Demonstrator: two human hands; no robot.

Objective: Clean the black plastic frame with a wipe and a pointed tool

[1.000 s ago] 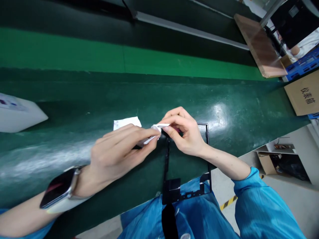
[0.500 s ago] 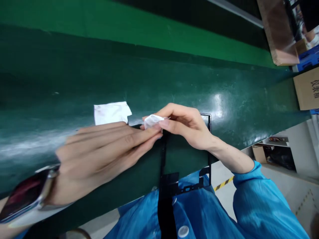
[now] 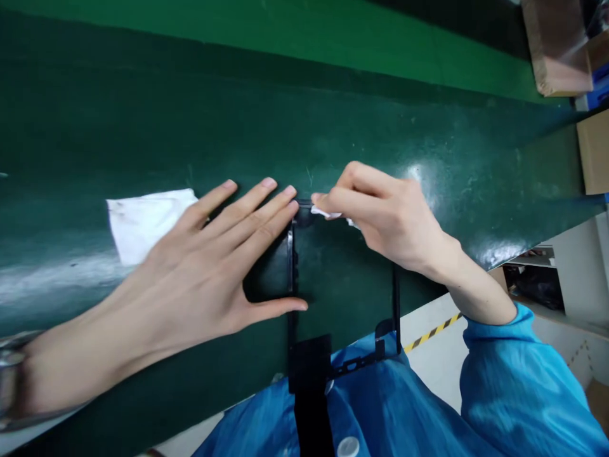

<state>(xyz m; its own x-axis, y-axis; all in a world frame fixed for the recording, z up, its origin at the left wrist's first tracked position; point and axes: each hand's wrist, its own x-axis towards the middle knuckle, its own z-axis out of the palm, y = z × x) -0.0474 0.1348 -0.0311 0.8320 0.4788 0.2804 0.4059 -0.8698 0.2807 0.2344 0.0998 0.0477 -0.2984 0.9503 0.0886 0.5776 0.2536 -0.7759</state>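
A thin black rectangular frame (image 3: 292, 279) lies on the green table (image 3: 228, 133), its near end overhanging the edge by my blue jacket. My left hand (image 3: 214, 266) is spread flat, with its fingertips and thumb at the frame's left side. My right hand (image 3: 392, 212) pinches a small white wiping cloth (image 3: 326, 212) against the far bar of the frame. Part of that cloth is hidden under the fingers. Another white cloth (image 3: 143, 222) lies flat on the table, its right edge partly under my left hand.
A wide black strip (image 3: 311, 419) hangs from the frame's near left corner over my jacket. Cardboard boxes (image 3: 594, 152) stand at the right end of the table. A raised green ledge (image 3: 333, 51) runs along the back. Yellow-black tape (image 3: 432, 333) marks the floor.
My hands have moved apart. The left hand, earlier touching the cloth, is now spread at the frame's left side; the right has carried the cloth to the frame's far bar.
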